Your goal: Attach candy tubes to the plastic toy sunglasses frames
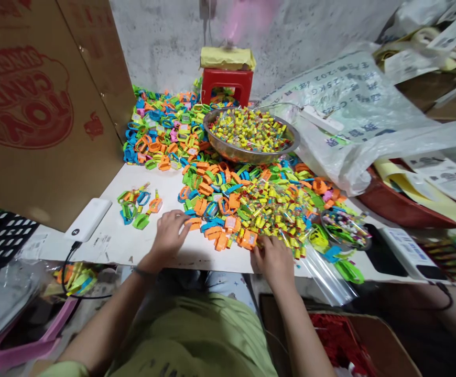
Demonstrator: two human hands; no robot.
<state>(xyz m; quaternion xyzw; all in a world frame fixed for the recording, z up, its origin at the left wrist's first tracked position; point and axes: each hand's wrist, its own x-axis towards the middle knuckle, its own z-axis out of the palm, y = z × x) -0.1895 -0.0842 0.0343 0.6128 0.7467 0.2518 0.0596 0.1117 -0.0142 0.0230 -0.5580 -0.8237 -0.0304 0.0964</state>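
Observation:
On the white table (114,246) lies a wide pile of plastic toy watches (208,191) in orange, green and blue. My left hand (169,235) is at the pile's left front edge, its fingertips by an orange watch; whether it grips one is unclear. Beside an orange watch (247,239) at the front is my right hand (274,259), fingers curled, their tips partly hidden. Small yellow wrapped candies (271,207) are heaped behind it. A metal bowl (247,156) holds more of them. Several watches (140,221) form a small separate group on the left.
A large cardboard box (47,173) and a white power bank (88,220) are at the left. Behind the bowl stands a red stool (228,78). A plastic sack (330,146), a small candy dish (346,230) and a phone (385,251) are to the right. Another person's arm (448,309) shows.

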